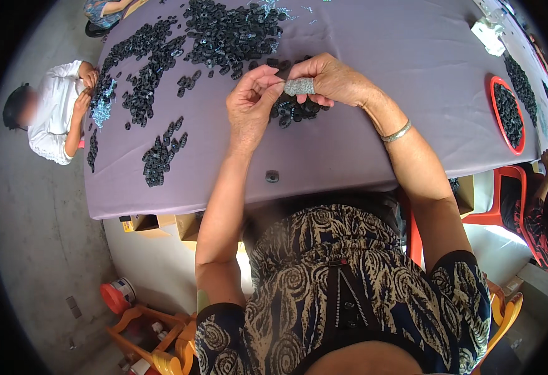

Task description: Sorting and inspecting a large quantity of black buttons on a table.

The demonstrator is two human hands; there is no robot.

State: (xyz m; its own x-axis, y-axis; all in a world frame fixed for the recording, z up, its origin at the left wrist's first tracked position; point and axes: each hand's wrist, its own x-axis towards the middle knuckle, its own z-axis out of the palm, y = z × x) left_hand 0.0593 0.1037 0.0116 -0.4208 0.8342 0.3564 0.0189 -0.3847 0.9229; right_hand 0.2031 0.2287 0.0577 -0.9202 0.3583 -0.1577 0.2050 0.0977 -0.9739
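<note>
Over the purple-grey table, my left hand and my right hand meet with fingertips nearly together. My left thumb and index finger are pinched; what they hold is too small to make out. A grey wrap covers my right thumb, and the fingers behind it are curled, hiding whatever they grip. Just beneath and beyond my hands lies a pile of small black oval pieces, partly covered by them. One single black oval piece sits apart, nearer the table's front edge.
Large heaps of black pieces spread over the far left, with light-blue shiny bits among them. At the left edge a person in white works. A red-rimmed basket of black pieces stands right. Cardboard boxes sit below the table.
</note>
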